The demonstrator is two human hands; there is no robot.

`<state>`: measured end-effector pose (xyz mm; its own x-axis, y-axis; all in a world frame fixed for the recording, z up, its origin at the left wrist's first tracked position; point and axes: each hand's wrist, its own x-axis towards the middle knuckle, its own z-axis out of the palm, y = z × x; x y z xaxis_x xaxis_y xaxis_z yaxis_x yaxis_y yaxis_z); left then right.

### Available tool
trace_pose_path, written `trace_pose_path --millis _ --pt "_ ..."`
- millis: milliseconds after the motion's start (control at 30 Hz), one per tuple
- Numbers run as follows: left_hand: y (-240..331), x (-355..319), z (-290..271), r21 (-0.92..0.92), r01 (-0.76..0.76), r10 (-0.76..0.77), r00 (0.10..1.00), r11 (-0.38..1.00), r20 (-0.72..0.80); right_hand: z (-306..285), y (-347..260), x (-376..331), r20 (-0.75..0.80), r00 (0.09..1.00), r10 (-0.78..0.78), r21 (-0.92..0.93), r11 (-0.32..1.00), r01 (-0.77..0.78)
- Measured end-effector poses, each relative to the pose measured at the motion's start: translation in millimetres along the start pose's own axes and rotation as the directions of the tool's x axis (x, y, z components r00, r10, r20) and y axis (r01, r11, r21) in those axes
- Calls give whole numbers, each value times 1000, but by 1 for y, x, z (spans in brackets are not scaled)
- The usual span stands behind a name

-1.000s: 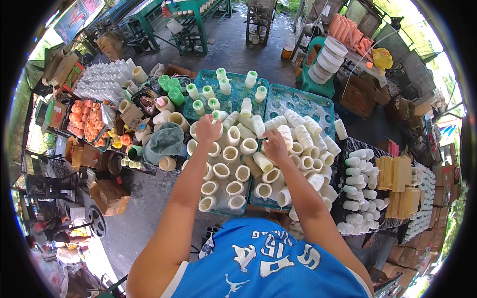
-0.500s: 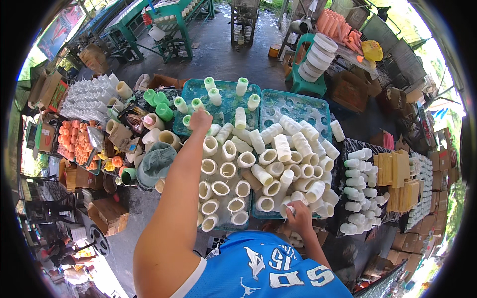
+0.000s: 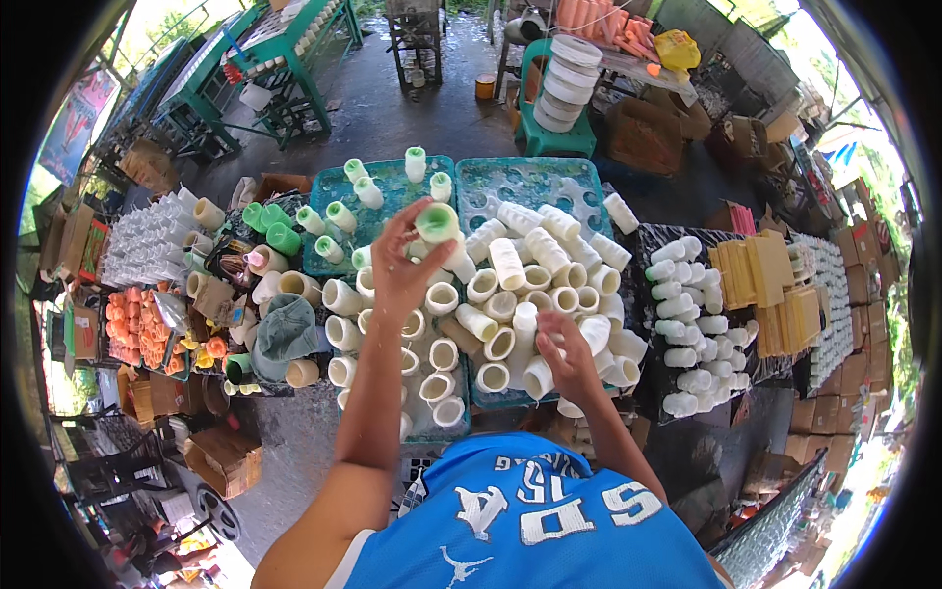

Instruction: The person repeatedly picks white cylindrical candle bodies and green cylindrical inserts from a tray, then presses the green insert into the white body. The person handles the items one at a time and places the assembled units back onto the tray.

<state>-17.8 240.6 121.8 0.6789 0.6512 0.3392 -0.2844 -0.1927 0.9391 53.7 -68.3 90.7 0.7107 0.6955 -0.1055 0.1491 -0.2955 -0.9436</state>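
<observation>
Cylinder (image 3: 438, 224) held up in the left grip (image 3: 396, 260)

I have the left grip closed around the cylinder, its green end tipped up toward my view. It hangs above the area where the left tray (image 3: 329, 191) meets the right tray (image 3: 530, 182). My right grip (image 3: 571, 361) is half open, fingers loosely curled, and I see nothing in it; it sits just beside a white piece (image 3: 525, 332), though from here I cannot tell whether they touch. Hollow white tubes (image 3: 443, 354) crowd both trays, some upright, some lying over. Several green-ended pieces (image 3: 416, 165) stand on the left tray's far part. Off left lies a cap (image 3: 285, 339); well to the right, yellow sheets (image 3: 751, 270) are stacked.
</observation>
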Motion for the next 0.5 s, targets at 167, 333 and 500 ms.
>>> trace_pose_path --millis 167,333,500 --pt "38 -83 94 35 -99 92 982 994 164 8 -41 22 15 998 -64 599 800 42" --pt "42 -134 162 -145 -24 38 995 989 95 9 -4 11 -124 989 86 629 778 11" --pt "42 -159 177 -338 298 -270 954 893 129 3 -38 -19 -273 952 -135 581 766 276"
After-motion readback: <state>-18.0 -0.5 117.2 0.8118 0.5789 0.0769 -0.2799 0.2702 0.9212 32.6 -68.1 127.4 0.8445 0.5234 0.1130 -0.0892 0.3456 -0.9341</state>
